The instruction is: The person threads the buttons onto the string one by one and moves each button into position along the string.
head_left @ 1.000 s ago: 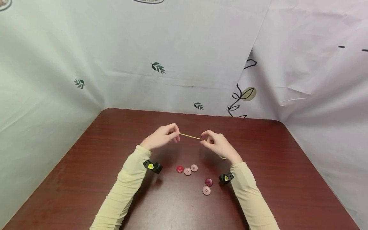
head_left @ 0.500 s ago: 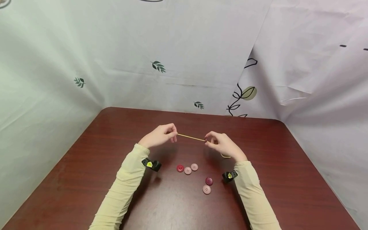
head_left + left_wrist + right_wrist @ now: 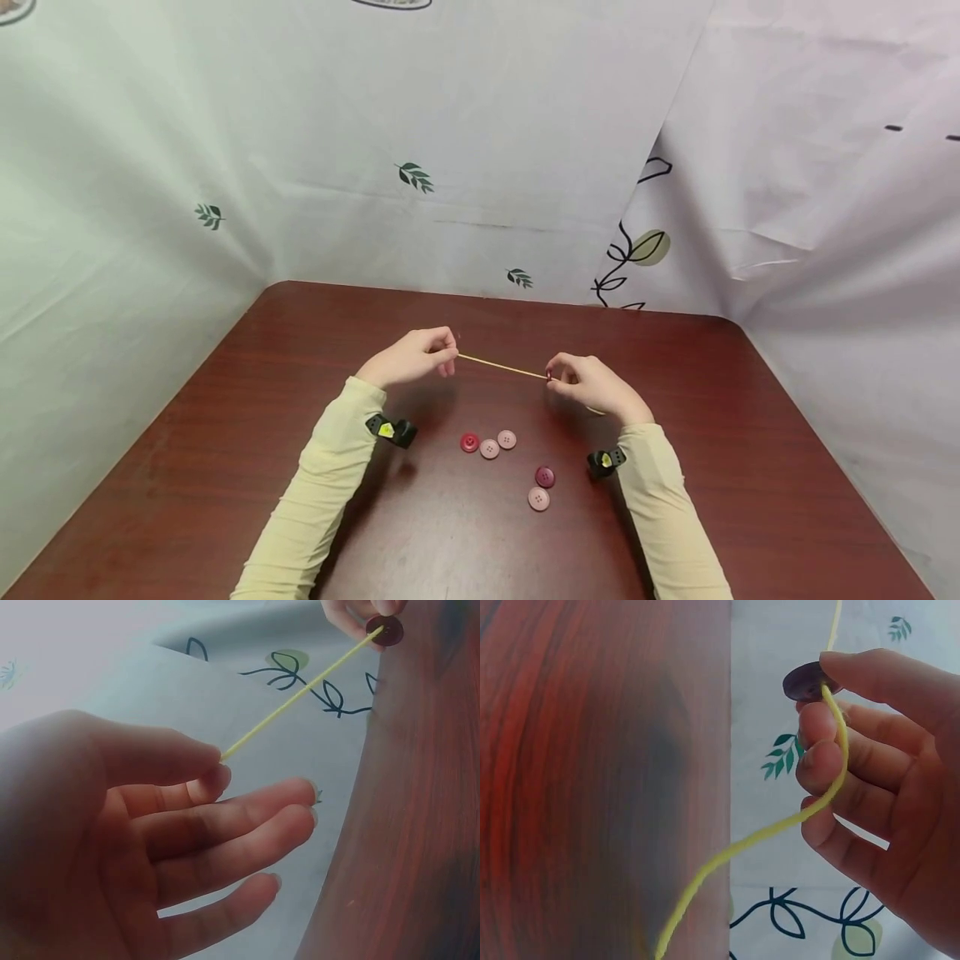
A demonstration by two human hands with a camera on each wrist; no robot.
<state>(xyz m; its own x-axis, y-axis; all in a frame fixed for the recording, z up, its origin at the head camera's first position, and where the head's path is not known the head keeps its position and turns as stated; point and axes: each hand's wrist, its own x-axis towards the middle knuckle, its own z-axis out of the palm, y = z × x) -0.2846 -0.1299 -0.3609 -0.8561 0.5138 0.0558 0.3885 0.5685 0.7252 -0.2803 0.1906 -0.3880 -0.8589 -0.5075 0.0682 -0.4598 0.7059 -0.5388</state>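
Item: L hand (image 3: 412, 358). Thumb & index are pinching yellow cord (image 3: 502, 366); other fingers are lying loose, a bit apart, prob. so they aren't fouling the line.

Item: R hand (image 3: 602, 393). Thumb & fingertips are gripping dark button (image 3: 804, 682) by its edge, approx. upright, prob. leaving its holes free for the cord.

Item: yellow cord, 1 pc. Is running taut btwn hands, passing thru dark button; slack tail is curving down past R palm. Pull from both sides is presumably giving the button a straight line to sit on.

Item: loose stock, lying flat on tabletop (image 3: 262, 417), below the hands & within easy reach of both:
– red button (image 3: 469, 442) w/ two pale pink buttons (image 3: 490, 449), in a short row; touching or just beside, can't tell.
– plum button (image 3: 545, 477) w/ third pink button (image 3: 538, 499), nearer the person.

Item: blk wrist cams (image 3: 393, 430), 1 per cuff, apparently facing the fingers.
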